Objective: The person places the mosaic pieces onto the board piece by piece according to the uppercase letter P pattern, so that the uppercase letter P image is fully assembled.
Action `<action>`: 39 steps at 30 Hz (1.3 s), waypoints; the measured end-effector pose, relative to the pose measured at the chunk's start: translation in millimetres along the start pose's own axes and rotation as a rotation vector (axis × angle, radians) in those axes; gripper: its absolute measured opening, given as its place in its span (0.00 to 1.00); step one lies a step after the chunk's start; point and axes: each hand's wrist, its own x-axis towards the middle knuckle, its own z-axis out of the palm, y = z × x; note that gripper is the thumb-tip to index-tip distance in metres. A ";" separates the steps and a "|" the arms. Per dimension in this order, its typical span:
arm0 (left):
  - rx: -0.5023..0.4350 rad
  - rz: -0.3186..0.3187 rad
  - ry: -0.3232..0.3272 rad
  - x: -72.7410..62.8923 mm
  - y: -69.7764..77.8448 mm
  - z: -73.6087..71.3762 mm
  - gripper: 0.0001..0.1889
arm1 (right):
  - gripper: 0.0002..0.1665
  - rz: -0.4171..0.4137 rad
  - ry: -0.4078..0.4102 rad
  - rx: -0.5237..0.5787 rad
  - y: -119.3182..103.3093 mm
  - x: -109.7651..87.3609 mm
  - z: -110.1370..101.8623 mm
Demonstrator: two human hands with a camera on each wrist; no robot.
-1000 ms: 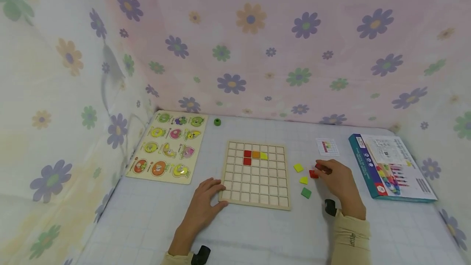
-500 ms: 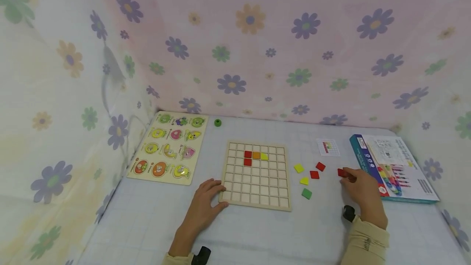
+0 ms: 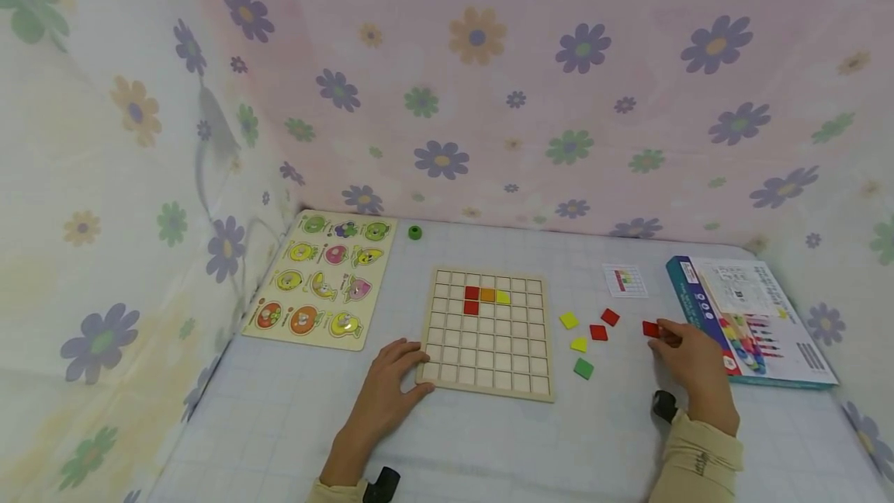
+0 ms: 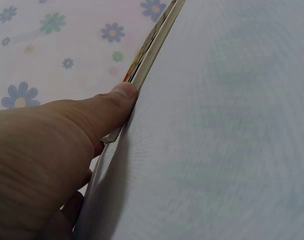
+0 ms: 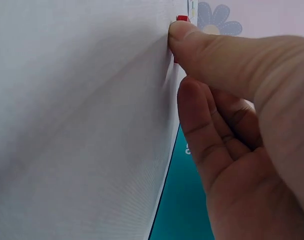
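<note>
Right of the loose tiles, my right hand (image 3: 687, 359) pinches a small red square tile (image 3: 650, 329) between thumb and fingers, low over the white cloth. In the right wrist view a strip of that red tile (image 5: 182, 18) shows past the thumb. My left hand (image 3: 387, 375) holds the near left corner of a wooden grid board (image 3: 489, 394), thumb at the front edge and fingers along the left side. The left wrist view shows its thumb against the board's edge (image 4: 154, 52). Red, orange and yellow tiles (image 3: 487, 295) sit in the board's upper squares.
Between board and right hand lie two red tiles (image 3: 598, 332), yellow pieces (image 3: 569, 320) and a green tile (image 3: 583, 368). Behind them is a pattern card (image 3: 635, 293). A flat box (image 3: 782, 367) lies far right, a fruit puzzle board (image 3: 373, 313) left, a green bead (image 3: 415, 232) behind.
My right hand has moved right, away from a red tile that now lies on the cloth, and holds another red tile closer to the box. The left hand has stayed at the board's corner.
</note>
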 end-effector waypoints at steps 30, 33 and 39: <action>-0.002 -0.003 0.003 0.2 -1.0 1.6 0.21 | 0.32 0.064 0.042 0.070 -0.6 4.1 4.9; 0.002 -0.008 0.002 0.2 -1.5 1.6 0.21 | 0.32 0.056 0.035 0.065 1.1 5.3 5.2; 0.008 -0.009 0.000 0.4 -2.6 1.8 0.21 | 0.32 0.023 0.011 0.047 4.7 6.4 6.7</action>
